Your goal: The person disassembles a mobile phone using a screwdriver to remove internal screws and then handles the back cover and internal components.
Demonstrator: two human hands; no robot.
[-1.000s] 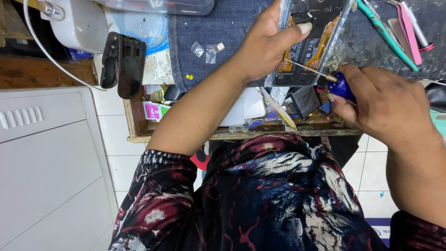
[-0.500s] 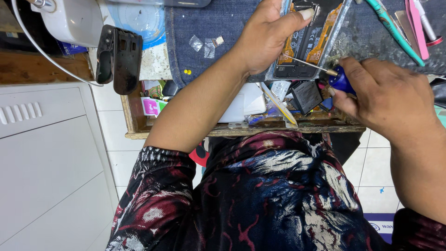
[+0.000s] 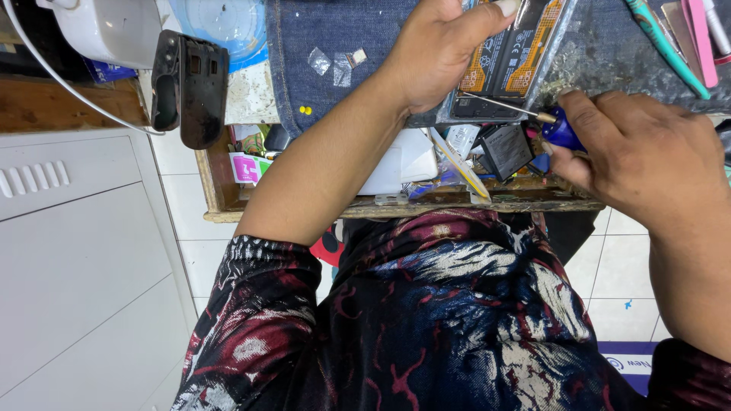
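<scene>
**Two hands at an opened phone on a denim-covered bench**

The left hand (image 3: 445, 53) lay flat and closed down over an opened phone (image 3: 510, 65), fingers pressed along its near edge and the thumb stretched across the top, pinning it against the denim cloth (image 3: 335, 30). Under the fingers the phone's insides showed: a black and orange battery, only partly visible beyond the knuckles.

The right hand (image 3: 640, 156) was curled tight around a small screwdriver (image 3: 560, 128) with a blue handle. Its thin metal shaft ran out from the fingertips toward the left hand, the tip resting at the phone's lower edge, just beside the left hand's little finger. Whether the tip sat in a screw could not be told.

Below both hands an open wooden drawer (image 3: 457, 207) held a clutter of small parts, with a small black square component (image 3: 504, 151) just beside the right hand's fingertips. Beyond the right hand, at the far side of the cloth, lay a teal tool (image 3: 664, 46) and a pink one (image 3: 697, 38). Well off past the left forearm stood a black phone housing (image 3: 186, 84), tilted on its edge, and beyond it a white device (image 3: 106, 30) with a white cable (image 3: 68, 84).
</scene>
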